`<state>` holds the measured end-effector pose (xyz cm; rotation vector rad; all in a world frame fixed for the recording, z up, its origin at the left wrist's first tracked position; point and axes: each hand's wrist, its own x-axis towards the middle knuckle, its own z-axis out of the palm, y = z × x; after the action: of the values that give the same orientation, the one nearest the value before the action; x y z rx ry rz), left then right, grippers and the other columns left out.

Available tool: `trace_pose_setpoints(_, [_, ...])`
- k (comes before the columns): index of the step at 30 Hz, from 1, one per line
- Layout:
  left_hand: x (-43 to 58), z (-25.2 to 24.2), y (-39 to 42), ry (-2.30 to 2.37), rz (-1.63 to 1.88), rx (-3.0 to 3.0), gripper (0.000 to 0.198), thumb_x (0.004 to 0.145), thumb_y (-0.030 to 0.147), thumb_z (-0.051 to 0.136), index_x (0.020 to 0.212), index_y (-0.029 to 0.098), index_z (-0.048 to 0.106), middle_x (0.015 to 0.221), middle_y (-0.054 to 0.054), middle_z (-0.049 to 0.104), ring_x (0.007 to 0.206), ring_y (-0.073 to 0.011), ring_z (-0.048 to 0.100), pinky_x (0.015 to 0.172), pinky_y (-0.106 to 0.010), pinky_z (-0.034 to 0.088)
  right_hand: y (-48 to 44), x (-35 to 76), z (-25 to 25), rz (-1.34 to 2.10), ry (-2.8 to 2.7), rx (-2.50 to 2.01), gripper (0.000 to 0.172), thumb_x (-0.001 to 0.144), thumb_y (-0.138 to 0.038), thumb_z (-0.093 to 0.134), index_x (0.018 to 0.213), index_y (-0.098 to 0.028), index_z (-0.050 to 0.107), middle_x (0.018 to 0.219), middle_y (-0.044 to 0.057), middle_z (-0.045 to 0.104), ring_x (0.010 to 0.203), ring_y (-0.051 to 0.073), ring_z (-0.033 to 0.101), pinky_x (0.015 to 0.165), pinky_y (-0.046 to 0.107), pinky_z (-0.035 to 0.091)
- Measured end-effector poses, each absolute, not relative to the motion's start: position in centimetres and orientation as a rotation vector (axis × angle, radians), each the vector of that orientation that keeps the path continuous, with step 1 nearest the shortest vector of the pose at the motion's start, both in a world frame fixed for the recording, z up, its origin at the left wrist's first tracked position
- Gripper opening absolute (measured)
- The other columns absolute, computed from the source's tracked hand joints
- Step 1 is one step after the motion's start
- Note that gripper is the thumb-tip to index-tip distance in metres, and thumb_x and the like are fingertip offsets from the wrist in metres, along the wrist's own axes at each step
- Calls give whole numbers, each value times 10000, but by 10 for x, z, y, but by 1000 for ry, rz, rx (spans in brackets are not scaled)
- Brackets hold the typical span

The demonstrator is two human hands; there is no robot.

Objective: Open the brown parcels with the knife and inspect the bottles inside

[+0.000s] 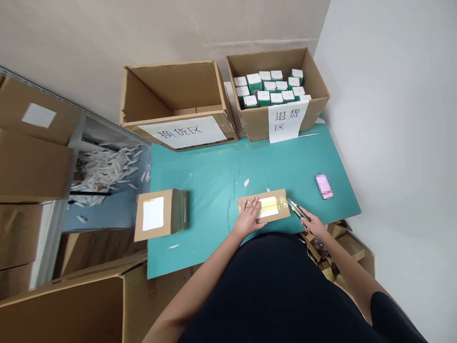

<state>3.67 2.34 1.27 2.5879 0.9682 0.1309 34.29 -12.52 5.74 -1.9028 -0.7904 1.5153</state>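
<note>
A small taped cardboard box [282, 213] with a white label lies near the front edge of the green table. My left hand [250, 215] rests flat on its left part, fingers stretched out, pressing on the top. In my right hand [311, 223] is a black and yellow box cutter [300, 211], gripped by the handle. The cutter's tip is at the right end of the box, beside the yellowish tape; whether it touches the tape I cannot tell.
The green table [207, 176] bears a labelled carton [153, 216] at left and a phone-like pink object [324, 186] at right. Behind stand a big open carton [171, 90] and another carton [257, 124] holding several green-white boxes [264, 96]. Opened boxes [352, 243] lie below right.
</note>
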Motion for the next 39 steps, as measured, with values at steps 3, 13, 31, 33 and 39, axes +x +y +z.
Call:
trace_pose_setpoints(3, [37, 13, 23, 964, 135, 2587, 982, 797, 627, 673, 1560, 105, 342, 1595, -213, 394, 1505, -372, 331, 1262, -582, 174, -129, 340, 55, 1514, -777, -1902, 843, 805, -539, 594, 1563, -222, 408, 712, -40, 592, 454, 86, 487, 422, 213, 406])
trace_pose_setpoints(13, [36, 13, 24, 952, 154, 2585, 977, 804, 627, 662, 1569, 120, 328, 1596, -206, 396, 1506, -372, 329, 1258, -588, 174, -136, 350, 62, 1530, -842, -1950, 736, 847, -456, 584, 1537, -236, 451, 694, -42, 602, 442, 91, 464, 434, 218, 397])
trace_pose_setpoints(31, [35, 18, 25, 932, 140, 2588, 961, 838, 623, 647, 1593, 149, 288, 1609, -185, 383, 1518, -362, 305, 1264, -591, 161, -129, 365, 80, 1405, -758, -1939, 807, 812, -588, 616, 1517, -218, 486, 750, -14, 631, 498, 107, 515, 429, 226, 403])
trace_pose_setpoints(33, [35, 18, 25, 934, 146, 2589, 967, 836, 628, 647, 1595, 150, 284, 1611, -184, 382, 1519, -361, 304, 1265, -590, 163, -121, 364, 78, 1405, -766, -1932, 801, 813, -576, 622, 1516, -216, 487, 748, -15, 632, 501, 107, 518, 417, 220, 398])
trace_pose_setpoints(39, [34, 20, 26, 918, 97, 2596, 963, 843, 646, 630, 1582, 120, 305, 1616, -197, 363, 1529, -359, 280, 1266, -586, 165, -98, 356, 67, 1468, -788, -1892, 789, 826, -521, 622, 1534, -212, 460, 763, -16, 639, 486, 92, 505, 406, 209, 407])
